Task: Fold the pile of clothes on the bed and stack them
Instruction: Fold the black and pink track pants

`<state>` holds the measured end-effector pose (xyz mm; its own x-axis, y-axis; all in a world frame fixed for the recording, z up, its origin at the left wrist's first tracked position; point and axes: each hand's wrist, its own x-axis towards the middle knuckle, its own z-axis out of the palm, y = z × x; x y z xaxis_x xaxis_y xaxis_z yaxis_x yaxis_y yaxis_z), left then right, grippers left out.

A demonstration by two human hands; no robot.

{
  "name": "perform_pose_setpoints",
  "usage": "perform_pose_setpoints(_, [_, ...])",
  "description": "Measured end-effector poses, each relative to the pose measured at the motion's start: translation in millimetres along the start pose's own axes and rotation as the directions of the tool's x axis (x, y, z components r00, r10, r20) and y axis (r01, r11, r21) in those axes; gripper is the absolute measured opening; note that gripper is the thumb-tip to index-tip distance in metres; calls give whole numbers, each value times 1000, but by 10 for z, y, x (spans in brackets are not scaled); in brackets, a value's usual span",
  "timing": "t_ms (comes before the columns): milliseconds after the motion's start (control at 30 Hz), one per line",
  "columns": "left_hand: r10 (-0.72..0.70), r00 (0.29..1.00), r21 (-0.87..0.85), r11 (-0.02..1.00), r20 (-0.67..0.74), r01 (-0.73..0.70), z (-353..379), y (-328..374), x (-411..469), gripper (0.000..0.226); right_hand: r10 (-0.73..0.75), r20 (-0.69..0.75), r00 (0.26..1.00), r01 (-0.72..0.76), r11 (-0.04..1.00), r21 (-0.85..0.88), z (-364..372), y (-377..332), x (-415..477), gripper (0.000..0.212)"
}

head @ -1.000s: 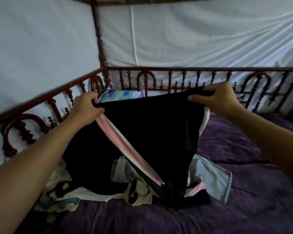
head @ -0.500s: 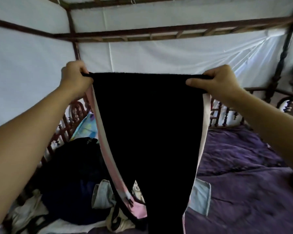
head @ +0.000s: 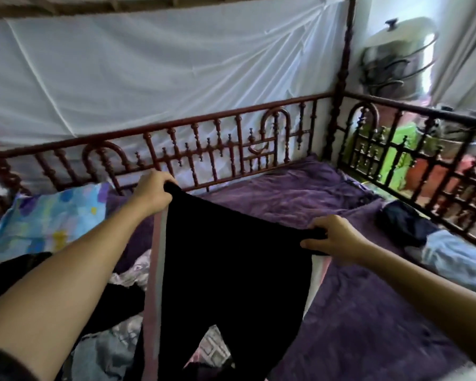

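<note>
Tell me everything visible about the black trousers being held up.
The black trousers look like soft knit, with a pink-and-white stripe down each outer side. They hang spread by the waistband, the legs parting low. The left hand grips one waistband corner, held higher, and the right hand holds the other.

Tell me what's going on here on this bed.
A person is sorting laundry. The left hand and right hand each grip an end of the waistband of black trousers with pink side stripes, holding them spread above the purple bedspread. The legs hang down over the unfolded pile at the lower left. The trousers are not folded yet. A few garments lie apart by the right rail; whether they are folded is unclear.
</note>
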<state>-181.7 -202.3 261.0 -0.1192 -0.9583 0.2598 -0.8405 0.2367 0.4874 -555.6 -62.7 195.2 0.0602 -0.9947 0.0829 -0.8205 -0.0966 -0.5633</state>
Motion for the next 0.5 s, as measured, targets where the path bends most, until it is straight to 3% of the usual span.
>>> perform_pose_setpoints(200, [160, 962, 62, 982, 219, -177, 1331, 928, 643, 31, 376, -96, 922, -378, 926, -3, -203, 1146, -290, 39])
perform_pose_setpoints(367, [270, 935, 1, 961, 230, -278, 2465, 1898, 879, 30, 547, -117, 829, -548, 836, 27, -442, 2142, -470, 29])
perform_pose_setpoints(500, [285, 913, -72, 959, 291, -276, 3480, 2590, 979, 37, 651, -99, 753, -650, 759, 48, -504, 3180, -534, 25])
